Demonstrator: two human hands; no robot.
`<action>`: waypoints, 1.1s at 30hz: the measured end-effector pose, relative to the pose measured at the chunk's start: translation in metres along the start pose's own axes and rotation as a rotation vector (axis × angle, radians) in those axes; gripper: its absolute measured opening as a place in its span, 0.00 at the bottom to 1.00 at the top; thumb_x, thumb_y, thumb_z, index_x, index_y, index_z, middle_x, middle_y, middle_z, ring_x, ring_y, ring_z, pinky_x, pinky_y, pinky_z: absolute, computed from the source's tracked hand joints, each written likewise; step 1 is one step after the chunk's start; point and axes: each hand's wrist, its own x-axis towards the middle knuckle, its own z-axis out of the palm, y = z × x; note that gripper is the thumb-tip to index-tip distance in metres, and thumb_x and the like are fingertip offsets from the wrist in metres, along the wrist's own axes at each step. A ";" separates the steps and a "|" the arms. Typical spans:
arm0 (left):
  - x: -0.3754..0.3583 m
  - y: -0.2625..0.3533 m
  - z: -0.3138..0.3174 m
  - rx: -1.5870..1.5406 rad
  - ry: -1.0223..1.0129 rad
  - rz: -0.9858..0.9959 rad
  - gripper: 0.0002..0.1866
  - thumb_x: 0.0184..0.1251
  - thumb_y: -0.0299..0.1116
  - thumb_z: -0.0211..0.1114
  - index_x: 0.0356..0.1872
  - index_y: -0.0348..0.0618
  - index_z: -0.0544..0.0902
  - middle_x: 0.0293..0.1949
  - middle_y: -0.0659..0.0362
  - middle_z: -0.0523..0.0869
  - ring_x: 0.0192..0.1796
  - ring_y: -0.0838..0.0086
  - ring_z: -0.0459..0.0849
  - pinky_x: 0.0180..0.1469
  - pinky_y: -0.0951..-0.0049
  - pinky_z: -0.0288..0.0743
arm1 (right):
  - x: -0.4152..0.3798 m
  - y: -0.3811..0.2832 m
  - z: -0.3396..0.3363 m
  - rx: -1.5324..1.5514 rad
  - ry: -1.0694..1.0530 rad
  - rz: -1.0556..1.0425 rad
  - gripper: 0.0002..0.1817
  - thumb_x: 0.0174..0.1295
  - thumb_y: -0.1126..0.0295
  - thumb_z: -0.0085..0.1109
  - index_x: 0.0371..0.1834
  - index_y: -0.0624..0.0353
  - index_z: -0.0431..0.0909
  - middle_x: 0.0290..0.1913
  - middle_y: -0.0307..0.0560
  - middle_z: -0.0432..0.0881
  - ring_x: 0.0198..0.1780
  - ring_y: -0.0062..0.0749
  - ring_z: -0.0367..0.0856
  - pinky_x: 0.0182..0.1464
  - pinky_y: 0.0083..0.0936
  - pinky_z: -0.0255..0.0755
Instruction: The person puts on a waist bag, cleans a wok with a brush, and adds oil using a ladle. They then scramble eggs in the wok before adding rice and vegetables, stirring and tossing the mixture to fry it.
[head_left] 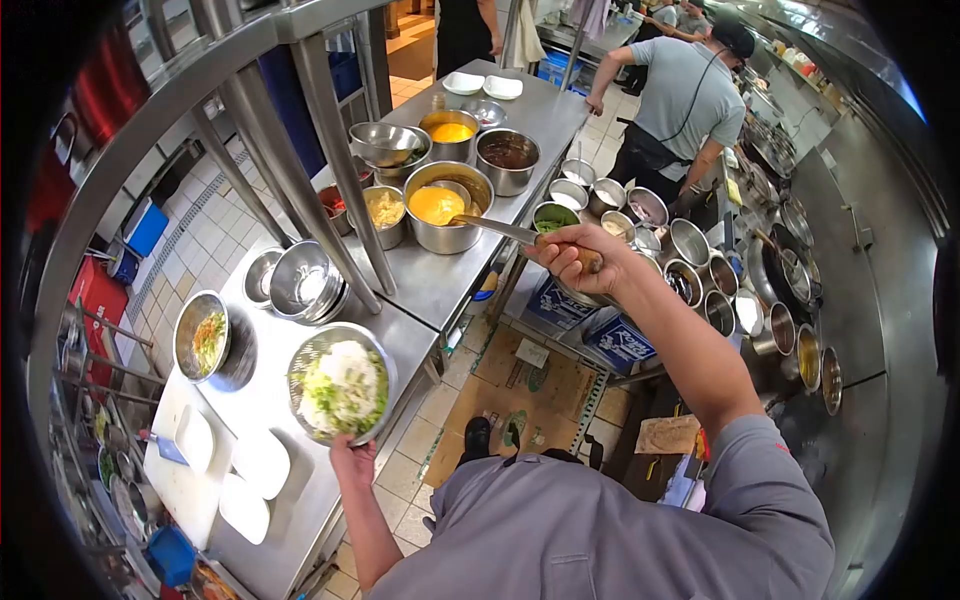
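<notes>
Right hand: your right hand is closed around the wooden grip of the ladle, fingers curled over it.
Ladle: it runs forward and left from that hand, its far end in the pot of yellow sauce.
Left hand: your left hand pinches the near rim of the colander, narrow rather than wide; the thumb's exact place is too small to tell.
Colander: just ahead of your left hand, over the table, holding white food and greens. Whether the table bears its weight, you cannot tell from here.
Colander risk: with one hand at one edge, a slip or twist could tip it and spill the greens nearest your fingers.
Sauce risk: a full ladle lifted fast, or its shaft knocked on the pot's rim, could drip onto the table.
Left of your left hand: the white dishes lie near; a swing that way could knock them.
Beyond your right hand: a co-worker stands well apart; stepping back could bring a bumped elbow.
</notes>
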 end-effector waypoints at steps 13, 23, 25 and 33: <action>0.006 -0.060 0.120 0.381 -0.298 -0.198 0.21 0.60 0.27 0.52 0.55 0.31 0.71 0.42 0.46 0.82 0.38 0.59 0.84 0.37 0.61 0.82 | -0.034 0.017 -0.002 0.132 -0.109 -0.087 0.13 0.70 0.72 0.49 0.51 0.70 0.66 0.29 0.37 0.71 0.20 0.13 0.69 0.16 0.12 0.65; 0.050 -0.095 0.184 0.481 -0.429 -0.282 0.12 0.61 0.28 0.52 0.44 0.36 0.75 0.34 0.52 0.83 0.33 0.64 0.83 0.32 0.63 0.80 | -0.050 0.031 -0.006 0.006 -0.030 -0.143 0.10 0.69 0.71 0.51 0.47 0.66 0.67 0.30 0.36 0.72 0.21 0.11 0.70 0.18 0.11 0.67; 0.055 -0.104 0.191 0.503 -0.420 -0.295 0.11 0.61 0.28 0.52 0.43 0.37 0.75 0.34 0.52 0.83 0.32 0.64 0.82 0.31 0.65 0.80 | -0.055 0.037 -0.012 0.023 -0.116 -0.139 0.11 0.69 0.71 0.50 0.48 0.67 0.67 0.30 0.36 0.72 0.21 0.10 0.69 0.17 0.10 0.67; 0.067 -0.137 0.227 0.564 -0.458 -0.226 0.11 0.60 0.27 0.52 0.43 0.34 0.74 0.33 0.50 0.82 0.29 0.64 0.82 0.30 0.66 0.80 | -0.137 0.093 -0.017 0.182 -0.217 -0.261 0.14 0.71 0.69 0.48 0.53 0.68 0.67 0.31 0.37 0.71 0.20 0.11 0.68 0.16 0.11 0.65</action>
